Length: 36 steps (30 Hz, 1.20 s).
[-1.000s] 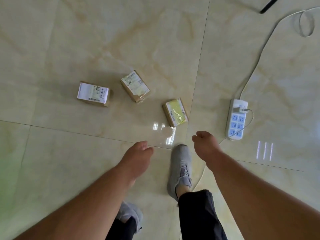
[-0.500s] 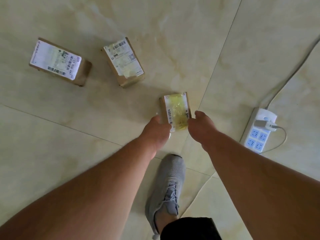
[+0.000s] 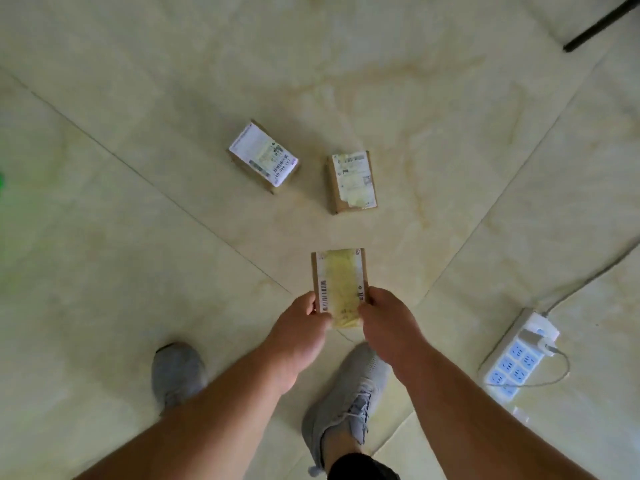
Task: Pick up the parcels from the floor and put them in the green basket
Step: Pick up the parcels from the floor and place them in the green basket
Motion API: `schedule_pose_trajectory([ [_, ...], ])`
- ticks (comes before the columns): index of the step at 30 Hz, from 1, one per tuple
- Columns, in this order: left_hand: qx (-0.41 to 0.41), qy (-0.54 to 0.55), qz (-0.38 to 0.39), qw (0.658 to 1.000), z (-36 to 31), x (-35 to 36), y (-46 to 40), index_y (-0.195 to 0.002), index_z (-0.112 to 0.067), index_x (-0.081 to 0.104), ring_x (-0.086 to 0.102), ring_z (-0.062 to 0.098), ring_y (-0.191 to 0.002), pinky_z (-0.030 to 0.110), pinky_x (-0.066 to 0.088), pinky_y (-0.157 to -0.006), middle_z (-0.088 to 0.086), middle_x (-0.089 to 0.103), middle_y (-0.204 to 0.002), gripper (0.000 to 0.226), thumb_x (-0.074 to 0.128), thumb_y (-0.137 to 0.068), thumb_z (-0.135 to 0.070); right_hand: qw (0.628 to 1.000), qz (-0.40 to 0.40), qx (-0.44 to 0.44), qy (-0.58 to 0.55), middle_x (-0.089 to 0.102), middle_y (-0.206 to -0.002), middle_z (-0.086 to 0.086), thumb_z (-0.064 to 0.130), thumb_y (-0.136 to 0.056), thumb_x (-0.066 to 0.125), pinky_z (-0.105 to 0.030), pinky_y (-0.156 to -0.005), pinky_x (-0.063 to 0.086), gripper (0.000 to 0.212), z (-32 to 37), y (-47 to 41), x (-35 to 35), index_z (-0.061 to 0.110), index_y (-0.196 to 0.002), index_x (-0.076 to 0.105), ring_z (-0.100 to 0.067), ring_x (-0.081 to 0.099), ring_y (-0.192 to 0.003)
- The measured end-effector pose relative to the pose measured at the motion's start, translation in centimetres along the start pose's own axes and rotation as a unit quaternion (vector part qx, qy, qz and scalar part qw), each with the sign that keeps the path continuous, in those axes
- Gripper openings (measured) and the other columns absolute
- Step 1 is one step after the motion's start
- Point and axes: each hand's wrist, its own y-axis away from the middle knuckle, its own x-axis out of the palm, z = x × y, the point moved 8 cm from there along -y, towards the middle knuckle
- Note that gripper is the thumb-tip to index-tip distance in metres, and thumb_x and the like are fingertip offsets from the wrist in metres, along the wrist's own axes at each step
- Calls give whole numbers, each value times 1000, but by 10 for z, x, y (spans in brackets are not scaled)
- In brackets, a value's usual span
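Note:
A small cardboard parcel with a yellow-taped label [image 3: 341,282] is lifted off the floor, held at its near end between both hands. My left hand [image 3: 299,332] grips its left edge and my right hand [image 3: 386,323] grips its right edge. Two more cardboard parcels lie on the tiled floor beyond: one with a white label [image 3: 264,157] to the left and one with a torn label [image 3: 351,181] to the right. The green basket is not in view; only a green blur [image 3: 1,180] shows at the left edge.
A white power strip [image 3: 517,358] with a plugged charger and cable lies on the floor at the right. A dark rod [image 3: 602,24] crosses the top right corner. My grey shoes [image 3: 349,393] stand below my hands.
Both hands closed on the yellow-labelled parcel and lifted it off the floor. The view rose and turned, so the other two parcels now sit farther off, near the centre.

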Motion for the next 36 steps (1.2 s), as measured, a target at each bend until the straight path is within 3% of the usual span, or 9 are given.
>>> schedule_pose_trajectory([
  [8, 17, 117, -103, 988, 17, -170, 97, -125, -41, 64, 63, 1, -113, 34, 46, -104, -22, 67, -126, 41, 54, -91, -20, 985, 85, -121, 83, 69, -103, 13, 21, -94, 41, -21, -67, 47, 38, 164, 86, 109, 31, -122, 64, -2, 62, -87],
  [13, 11, 217, -167, 962, 57, -272, 151, -94, -58, 66, 66, 1, -107, 34, 49, -98, -29, 71, -108, 37, 63, -84, -22, 970, 131, -149, 138, 67, -121, 11, 19, -90, 46, -32, -92, 52, 45, 255, 143, 192, 33, -130, 59, -12, 62, -106],
  [17, 27, 271, -198, 942, 87, -352, 188, -104, -39, 71, 71, 16, -102, 41, 51, -96, -17, 78, -100, 39, 59, -87, -7, 953, 169, -172, 185, 65, -131, 9, 18, -91, 46, -35, -101, 50, 48, 320, 195, 267, 32, -136, 55, -15, 60, -117],
  [20, 32, 302, -226, 926, 109, -410, 215, -111, -25, 73, 69, 33, -108, 54, 47, -104, -5, 79, -102, 41, 53, -90, 3, 944, 188, -183, 202, 64, -131, 12, 17, -90, 44, -30, -94, 51, 50, 359, 230, 320, 35, -137, 53, -11, 60, -113],
  [21, 30, 316, -239, 918, 117, -429, 226, -116, -27, 72, 68, 31, -112, 54, 45, -106, -6, 78, -106, 42, 52, -91, 1, 940, 196, -187, 206, 65, -129, 14, 17, -90, 44, -27, -90, 50, 50, 370, 241, 337, 36, -136, 54, -9, 60, -111],
  [23, 23, 324, -251, 912, 129, -463, 250, -117, -40, 68, 67, 11, -112, 34, 49, -98, -25, 74, -106, 41, 53, -95, -9, 932, 216, -196, 216, 64, -128, 16, 19, -92, 44, -22, -85, 48, 49, 394, 261, 372, 38, -135, 54, -5, 59, -108],
  [25, 30, 335, -265, 904, 138, -496, 268, -99, -48, 64, 66, -7, -100, 15, 42, -80, -41, 69, -85, 39, 53, -97, -11, 922, 233, -210, 228, 64, -129, 16, 19, -93, 44, -17, -80, 46, 46, 415, 275, 402, 38, -133, 55, -3, 59, -105],
  [28, 27, 348, -280, 894, 146, -539, 286, -83, -52, 60, 61, -14, -88, 13, 38, -72, -48, 63, -71, 45, 53, -96, -9, 909, 233, -234, 255, 65, -131, 10, 20, -92, 44, -26, -90, 50, 45, 444, 285, 438, 32, -134, 57, -12, 60, -112],
  [36, 33, 376, -315, 871, 145, -626, 292, -87, -58, 74, 69, 8, -106, 41, 48, -105, -23, 77, -103, 50, 53, -75, -14, 894, 242, -237, 292, 70, -124, 7, 28, -84, 45, -38, -98, 52, 46, 517, 279, 503, 26, -126, 65, -18, 63, -110],
])
